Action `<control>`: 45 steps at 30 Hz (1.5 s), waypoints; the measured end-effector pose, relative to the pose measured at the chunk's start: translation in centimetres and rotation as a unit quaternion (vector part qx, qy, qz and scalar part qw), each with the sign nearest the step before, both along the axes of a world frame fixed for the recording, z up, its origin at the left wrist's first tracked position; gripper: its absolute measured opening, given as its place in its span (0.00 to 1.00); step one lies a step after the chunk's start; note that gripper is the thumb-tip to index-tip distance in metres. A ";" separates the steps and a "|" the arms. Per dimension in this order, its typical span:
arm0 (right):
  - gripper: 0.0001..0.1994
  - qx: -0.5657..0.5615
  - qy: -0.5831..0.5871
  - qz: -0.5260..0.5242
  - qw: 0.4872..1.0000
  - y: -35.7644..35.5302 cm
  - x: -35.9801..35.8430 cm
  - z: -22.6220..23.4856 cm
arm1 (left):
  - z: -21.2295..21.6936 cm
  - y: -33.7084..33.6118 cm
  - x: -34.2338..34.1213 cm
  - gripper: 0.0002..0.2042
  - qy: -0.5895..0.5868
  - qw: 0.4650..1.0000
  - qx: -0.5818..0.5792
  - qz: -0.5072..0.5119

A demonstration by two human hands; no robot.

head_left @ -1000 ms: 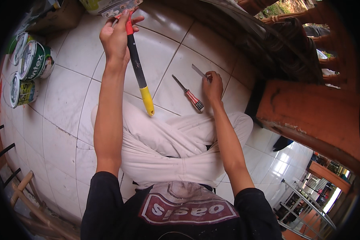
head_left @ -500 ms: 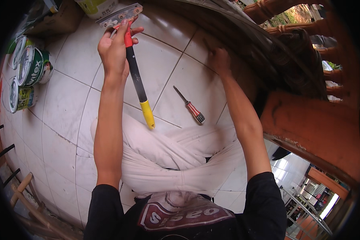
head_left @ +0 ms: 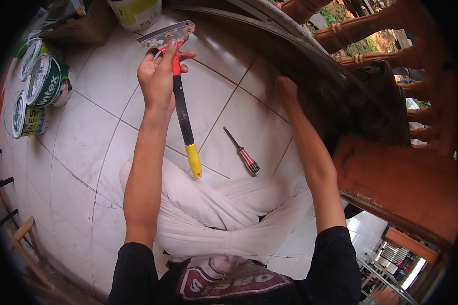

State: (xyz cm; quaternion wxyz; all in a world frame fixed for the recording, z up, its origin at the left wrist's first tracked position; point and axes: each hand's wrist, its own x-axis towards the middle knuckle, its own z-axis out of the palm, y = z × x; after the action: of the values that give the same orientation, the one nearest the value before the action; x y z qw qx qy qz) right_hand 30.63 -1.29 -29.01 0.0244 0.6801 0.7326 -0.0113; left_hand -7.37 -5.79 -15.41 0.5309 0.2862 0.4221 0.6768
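Our 2 hands are well apart. L hand [head_left: 158, 79] is clamped on 1 long-handled scraper [head_left: 183, 114] at its red neck, metal blade at the far end, blk shaft & yellow tip running back toward us. R hand [head_left: 285, 92] is out ahead in shade near the tile floor [head_left: 112, 147]; too dark to read, so we can't tell if it's gripping anything. 1 screwdriver [head_left: 243, 153], striped hdl, lies btwn the hands, nearer us than either. 3 paint tubs [head_left: 49, 81] sit grouped left of L hand, 1 more bucket [head_left: 136, 15] just past the blade, plus 1 cardboard box [head_left: 86, 28] beyond L hand, to its left.
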 end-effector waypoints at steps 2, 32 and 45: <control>0.10 0.031 0.042 -0.003 0.999 -0.7 -0.4 1.2 | -0.3 0.0 -0.1 0.17 0.001 1.000 -0.022 -0.011; 0.13 0.491 -0.023 0.153 0.857 5.2 -3.7 50.0 | -0.5 0.6 -1.0 0.17 -0.075 0.997 0.008 0.010; 0.25 -0.069 0.189 -0.086 0.976 -29.0 -11.1 2.5 | 1.6 -0.3 -0.7 0.16 -0.107 0.993 0.022 0.043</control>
State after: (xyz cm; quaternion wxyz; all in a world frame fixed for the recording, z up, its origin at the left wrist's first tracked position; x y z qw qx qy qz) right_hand 19.50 -30.30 -26.49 -0.0683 0.7230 0.6599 -0.1926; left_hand -8.05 -6.07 -13.79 0.5367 0.2053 0.3604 0.7348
